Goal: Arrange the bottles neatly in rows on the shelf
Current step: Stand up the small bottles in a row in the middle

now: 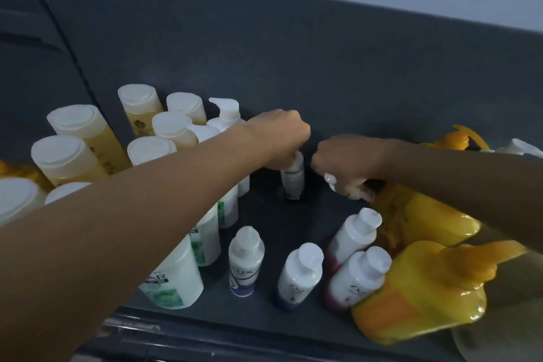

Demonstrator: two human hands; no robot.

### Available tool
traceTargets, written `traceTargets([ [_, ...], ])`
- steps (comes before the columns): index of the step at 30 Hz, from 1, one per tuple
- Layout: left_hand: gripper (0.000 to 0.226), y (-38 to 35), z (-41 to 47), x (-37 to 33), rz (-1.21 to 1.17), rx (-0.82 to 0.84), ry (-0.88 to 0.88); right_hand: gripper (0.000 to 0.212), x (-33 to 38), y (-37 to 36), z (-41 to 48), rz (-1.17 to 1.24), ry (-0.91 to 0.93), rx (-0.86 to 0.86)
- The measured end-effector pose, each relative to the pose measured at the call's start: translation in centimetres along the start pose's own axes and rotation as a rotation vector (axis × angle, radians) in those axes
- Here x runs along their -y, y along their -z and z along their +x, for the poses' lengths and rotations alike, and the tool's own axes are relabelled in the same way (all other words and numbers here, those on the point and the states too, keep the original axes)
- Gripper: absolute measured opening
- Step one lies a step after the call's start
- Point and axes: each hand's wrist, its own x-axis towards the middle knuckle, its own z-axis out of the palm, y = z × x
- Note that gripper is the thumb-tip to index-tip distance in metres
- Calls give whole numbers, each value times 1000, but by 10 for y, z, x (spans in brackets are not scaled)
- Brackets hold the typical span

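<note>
My left hand [282,135] grips the top of a small white bottle [293,179] that stands upright near the back of the dark grey shelf [308,220]. Just to the right, my right hand [343,164] is closed around the top of an orange bottle [388,203]; the hand hides its cap. Several small white bottles [245,261] stand in front. Tall white bottles with green labels [176,279] line up under my left forearm. Yellow bottles with white caps [67,156] stand at the back left.
Big orange pump bottles [420,288] crowd the right side of the shelf. The shelf's dark back wall [293,67] rises right behind the bottles. The front edge [235,329] runs along the bottom, with a clear container [499,338] at the lower right.
</note>
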Motion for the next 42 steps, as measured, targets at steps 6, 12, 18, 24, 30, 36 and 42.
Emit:
traceTargets([
  [6,23,5,-16,-12,-178,57,-60,11,-27,-8,-26,355,-277,-172],
  [12,29,8,-35,-26,-339,71,-141,14,-7,-10,-35,521,-353,-237],
  [18,30,7,-51,-39,-400,61,-180,8,8,-6,-40,592,-374,-286],
  [24,48,3,-63,-35,-363,34,-127,12,19,1,-48,599,-361,-413],
  [30,36,19,-91,9,-75,-55,-52,15,31,26,-48,624,-328,-513],
  [36,38,26,-127,40,-37,-57,19,16,66,45,-33,644,-239,-463],
  [42,34,25,-148,38,-123,-38,19,24,100,46,-21,599,-175,-383],
])
